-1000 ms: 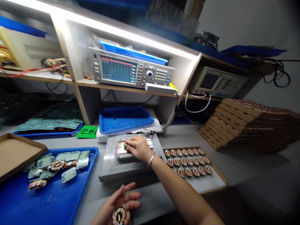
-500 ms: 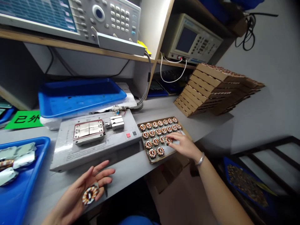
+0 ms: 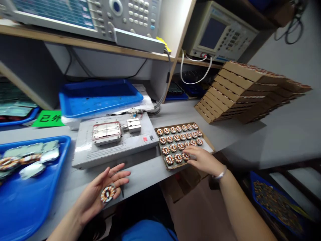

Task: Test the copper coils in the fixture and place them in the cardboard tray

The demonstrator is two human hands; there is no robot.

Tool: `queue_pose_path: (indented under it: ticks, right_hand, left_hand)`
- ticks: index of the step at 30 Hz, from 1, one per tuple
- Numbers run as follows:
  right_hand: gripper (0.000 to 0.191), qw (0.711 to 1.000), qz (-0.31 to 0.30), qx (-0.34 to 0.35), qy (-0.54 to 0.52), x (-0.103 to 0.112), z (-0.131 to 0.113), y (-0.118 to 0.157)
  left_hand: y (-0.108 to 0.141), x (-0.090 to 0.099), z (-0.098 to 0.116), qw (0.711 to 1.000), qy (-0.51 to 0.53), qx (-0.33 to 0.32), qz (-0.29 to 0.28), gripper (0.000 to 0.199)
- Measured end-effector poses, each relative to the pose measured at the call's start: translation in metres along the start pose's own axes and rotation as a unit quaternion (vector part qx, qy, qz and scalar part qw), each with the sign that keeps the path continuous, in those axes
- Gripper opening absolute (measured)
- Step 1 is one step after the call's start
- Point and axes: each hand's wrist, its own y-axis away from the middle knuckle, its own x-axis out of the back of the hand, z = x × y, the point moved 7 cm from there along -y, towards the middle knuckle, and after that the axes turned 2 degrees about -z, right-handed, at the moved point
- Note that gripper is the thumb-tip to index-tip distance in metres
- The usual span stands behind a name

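Note:
My left hand [image 3: 104, 194] is palm up over the bench's front edge, its fingers loosely curled. In it rests a toroidal coil [image 3: 108, 193], a white ring wound with copper wire. To the right, my right hand [image 3: 202, 160] reaches over a cardboard tray [image 3: 209, 144]. Its thumb and fingertips close around another toroidal coil [image 3: 186, 156] in the tray's front row; the fingers partly cover this coil. Rows of similar coils [image 3: 170, 139] stand in the tray around it.
Left of the tray sits a grey test fixture [image 3: 120, 147] with a metal plate. A blue tray [image 3: 67, 157] of silvery parts lies at far left, another blue tray [image 3: 105, 100] behind the fixture. Stacked cardboard trays [image 3: 225, 90] stand back right. Instruments [image 3: 213, 33] occupy the shelf.
My right hand has brought a coil toward the tray's front row, beside the two coils there. My left hand still holds its coil. The whole view has shifted.

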Motion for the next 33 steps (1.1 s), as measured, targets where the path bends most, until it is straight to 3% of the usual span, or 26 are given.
queue_pose_path:
  ticks: [2, 5, 9, 12, 15, 20, 25, 33]
  right_hand:
    - [0.034, 0.997, 0.059, 0.036, 0.040, 0.013, -0.032, -0.006]
    - [0.035, 0.983, 0.091, 0.156, -0.010, 0.010, -0.111, -0.022]
    - [0.044, 0.938, -0.038, 0.341, -0.044, -0.051, -0.219, -0.044]
    - [0.029, 0.895, -0.079, 0.438, -0.033, -0.085, -0.260, -0.055]
    - [0.023, 0.896, -0.052, 0.429, -0.103, -0.076, -0.263, -0.082]
    - [0.027, 0.943, 0.115, 0.282, -0.138, -0.025, -0.228, -0.158]
    - [0.024, 0.955, 0.106, 0.274, -0.045, -0.035, -0.226, -0.200]
    - [0.021, 0.956, 0.080, 0.281, 0.004, -0.042, -0.234, -0.208]
  left_hand:
    - [0.002, -0.004, 0.002, 1.000, 0.017, -0.012, 0.013, 0.045]
    - [0.006, -0.012, 0.004, 0.999, 0.048, -0.019, 0.016, 0.049]
    - [0.018, -0.017, 0.007, 0.997, 0.073, -0.035, -0.004, 0.052]
    - [0.030, -0.011, 0.011, 0.995, 0.089, -0.034, -0.017, 0.050]
    - [0.041, 0.002, 0.020, 0.992, 0.107, -0.061, -0.032, 0.052]
    - [0.044, 0.034, 0.018, 0.993, 0.095, -0.073, 0.012, 0.061]
    - [0.038, 0.046, 0.010, 0.992, 0.101, -0.074, -0.002, 0.057]
    - [0.034, 0.049, 0.009, 0.993, 0.099, -0.066, 0.014, 0.045]
